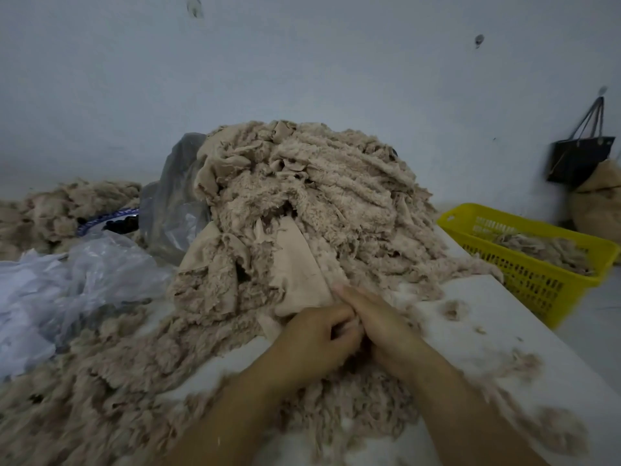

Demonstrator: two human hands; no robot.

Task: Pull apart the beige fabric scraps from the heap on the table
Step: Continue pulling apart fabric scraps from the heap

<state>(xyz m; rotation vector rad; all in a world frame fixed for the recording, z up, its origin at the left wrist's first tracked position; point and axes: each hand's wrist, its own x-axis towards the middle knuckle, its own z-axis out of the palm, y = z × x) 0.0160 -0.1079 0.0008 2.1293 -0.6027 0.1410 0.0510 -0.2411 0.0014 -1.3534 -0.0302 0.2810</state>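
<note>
A tall heap of beige fleecy fabric scraps (312, 203) rises in the middle of the white table (477, 317). At its near foot lies a smooth beige piece (295, 274). My left hand (316, 341) has its fingers curled around a small scrap at the edge of that piece. My right hand (376, 321) lies against the left one, fingers stretched forward over the fabric, thumb side tucked into the same scrap. What the right fingers hold underneath is hidden. Loose beige fluff (111, 391) covers the table in front of and around both forearms.
Crumpled clear plastic bags (74, 280) lie at the left, with another fabric pile (60, 210) behind them. A yellow perforated basket (537, 257) holding scraps stands off the table's right edge. A dark bag (578, 159) hangs on the wall at the right.
</note>
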